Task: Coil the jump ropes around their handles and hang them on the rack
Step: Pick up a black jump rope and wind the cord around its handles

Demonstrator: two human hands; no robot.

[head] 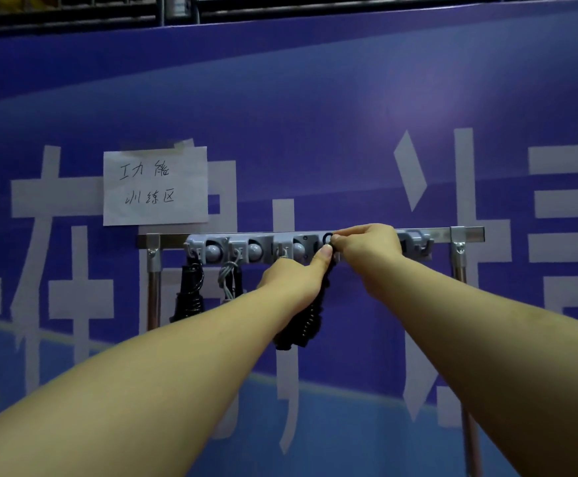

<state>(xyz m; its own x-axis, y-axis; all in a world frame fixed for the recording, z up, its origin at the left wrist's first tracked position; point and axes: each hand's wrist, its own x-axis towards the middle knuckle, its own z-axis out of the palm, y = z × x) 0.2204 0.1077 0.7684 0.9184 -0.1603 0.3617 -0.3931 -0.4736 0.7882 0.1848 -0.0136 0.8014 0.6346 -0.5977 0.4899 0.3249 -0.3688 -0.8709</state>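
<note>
Rack (466, 233) with hung jump ropes (188, 293)

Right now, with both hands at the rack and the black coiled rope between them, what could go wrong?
1. The right hand pinches only the small black loop at the rack. If it misses the hook, the black coiled jump rope may drop.
2. The left hand has a loose-looking grip on the bundle, so the coils may unwind.
3. The grey rope hangs close on the left and could be knocked.

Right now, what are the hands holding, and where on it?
A coiled black jump rope: the left hand grips its upper part, the right hand pinches its top loop at the grey rack.
</note>
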